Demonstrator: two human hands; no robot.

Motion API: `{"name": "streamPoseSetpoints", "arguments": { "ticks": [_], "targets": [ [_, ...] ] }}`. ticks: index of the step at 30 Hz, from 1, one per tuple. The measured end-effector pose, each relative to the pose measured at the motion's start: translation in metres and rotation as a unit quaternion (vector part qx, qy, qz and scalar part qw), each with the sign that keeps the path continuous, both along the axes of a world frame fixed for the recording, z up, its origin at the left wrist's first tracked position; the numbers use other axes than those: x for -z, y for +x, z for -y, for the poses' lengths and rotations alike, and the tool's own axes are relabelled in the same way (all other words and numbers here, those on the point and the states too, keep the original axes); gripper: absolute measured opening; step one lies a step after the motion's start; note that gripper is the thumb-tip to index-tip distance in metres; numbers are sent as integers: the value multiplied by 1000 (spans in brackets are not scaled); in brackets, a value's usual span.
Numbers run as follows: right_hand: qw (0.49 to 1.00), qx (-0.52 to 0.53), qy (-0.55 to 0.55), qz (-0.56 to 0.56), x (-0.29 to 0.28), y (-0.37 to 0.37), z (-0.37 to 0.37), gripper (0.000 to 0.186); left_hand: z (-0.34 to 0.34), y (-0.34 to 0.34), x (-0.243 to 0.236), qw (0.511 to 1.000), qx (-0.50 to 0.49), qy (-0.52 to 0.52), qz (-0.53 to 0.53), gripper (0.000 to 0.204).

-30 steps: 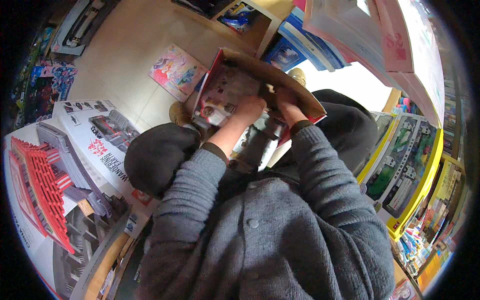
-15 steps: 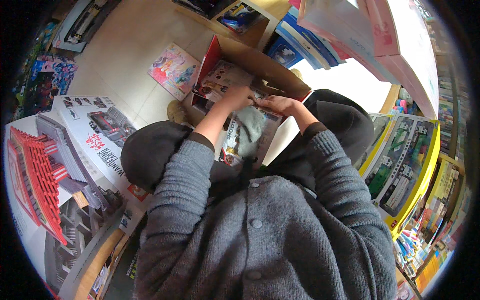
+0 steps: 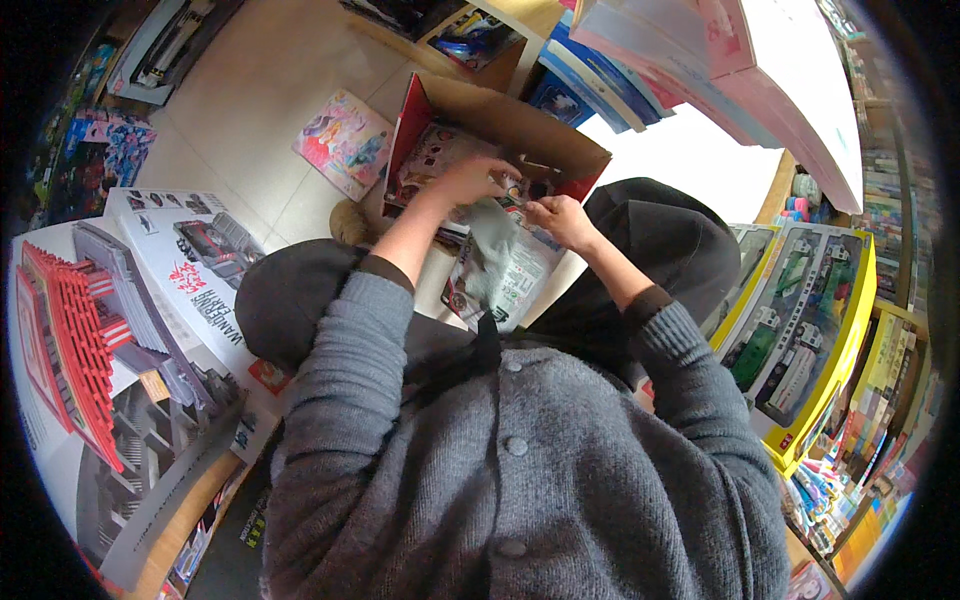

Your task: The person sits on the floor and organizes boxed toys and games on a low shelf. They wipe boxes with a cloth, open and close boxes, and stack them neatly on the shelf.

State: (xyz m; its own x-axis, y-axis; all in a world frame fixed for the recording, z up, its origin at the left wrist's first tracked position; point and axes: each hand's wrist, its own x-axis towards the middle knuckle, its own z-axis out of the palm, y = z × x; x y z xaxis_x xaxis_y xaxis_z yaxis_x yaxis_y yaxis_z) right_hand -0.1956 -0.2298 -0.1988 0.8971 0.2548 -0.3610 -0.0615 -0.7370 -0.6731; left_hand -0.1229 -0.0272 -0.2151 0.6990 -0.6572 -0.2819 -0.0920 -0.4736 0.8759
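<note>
An open cardboard box [image 3: 540, 130] with red sides stands on the floor between my knees. Printed packages [image 3: 440, 150] lie inside it, and one clear-fronted package [image 3: 525, 275] leans out over its near side. A grey-green cloth [image 3: 490, 245] is draped down over that package. Above the cloth, my left hand [image 3: 475, 183] is curved with its fingers apart and seems to hold nothing. My right hand [image 3: 564, 220] is just to the right, thumb and fingertips pinched together at the package's upper edge. Whatever lies in that pinch is too small to name.
A colourful flat picture box [image 3: 343, 143] lies on the tiled floor to the far left. Large model-kit boxes [image 3: 190, 265] stand at my left. A yellow-framed toy-vehicle box [image 3: 800, 330] is at my right, beside shelves of goods. Blue boxes [image 3: 590, 75] and pale pink boxes [image 3: 680, 60] stand beyond.
My hands, close together half a second ago, have come apart. The right hand has drawn slightly nearer to me, and the left hand's fingers have opened.
</note>
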Motion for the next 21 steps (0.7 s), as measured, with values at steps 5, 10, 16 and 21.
{"name": "streamPoseSetpoints", "arguments": {
  "ticks": [5,10,16,21],
  "targets": [
    [998,40,-28,32,-43,-17,13,38,-27,16,-34,995,13,8,-94,38],
    [988,96,112,49,-115,-11,32,35,-34,-11,-44,992,15,26,-120,51],
    [949,205,232,51,-161,0,47,34,-70,-29,-63,960,-66,-50,-267,38],
    [839,326,435,22,-153,9,31,33,-122,-38,-115,845,-186,-351,-358,51]
  ]
}}
